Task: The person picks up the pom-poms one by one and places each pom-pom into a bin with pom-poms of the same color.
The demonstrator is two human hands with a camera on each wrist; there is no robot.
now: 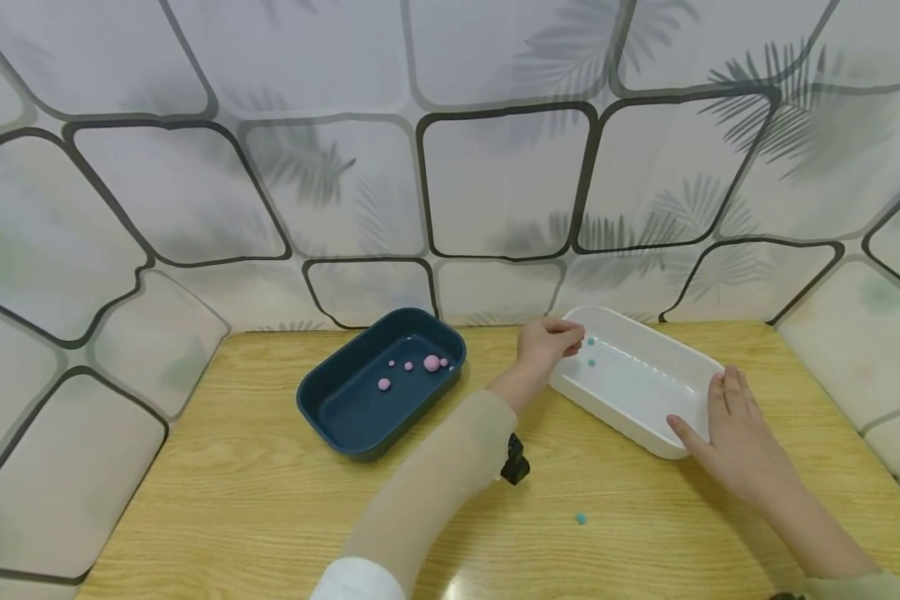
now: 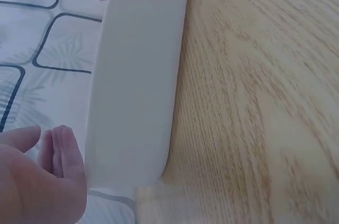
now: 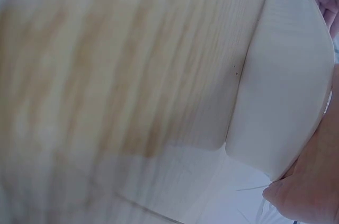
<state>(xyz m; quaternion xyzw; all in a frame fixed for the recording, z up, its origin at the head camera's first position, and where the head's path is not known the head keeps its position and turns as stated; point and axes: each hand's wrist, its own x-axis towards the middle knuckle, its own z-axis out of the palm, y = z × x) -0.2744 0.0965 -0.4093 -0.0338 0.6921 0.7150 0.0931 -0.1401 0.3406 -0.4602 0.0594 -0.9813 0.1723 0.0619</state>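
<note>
A white rectangular dish [image 1: 630, 400] stands on the table. My left hand [image 1: 546, 340] is over its left end, thumb and fingertips bent close together at the rim. In the left wrist view the left hand [image 2: 45, 181] shows beside the dish wall [image 2: 135, 75]; I cannot tell whether a small thing is between its fingertips. Two small teal balls [image 1: 591, 362] show inside the dish by those fingers. My right hand [image 1: 742, 442] rests on the dish's right end with straight fingers, thumb [image 1: 687, 435] over the near rim. The right wrist view shows the outer wall [image 3: 280, 81].
To the left stands a dark blue dish [image 1: 337, 421] with several pink balls [image 1: 431, 363] of different sizes. One loose teal ball [image 1: 581, 518] lies on the wooden table [image 1: 217, 500] near the front. A patterned wall covering [image 1: 502, 183] rises behind the table.
</note>
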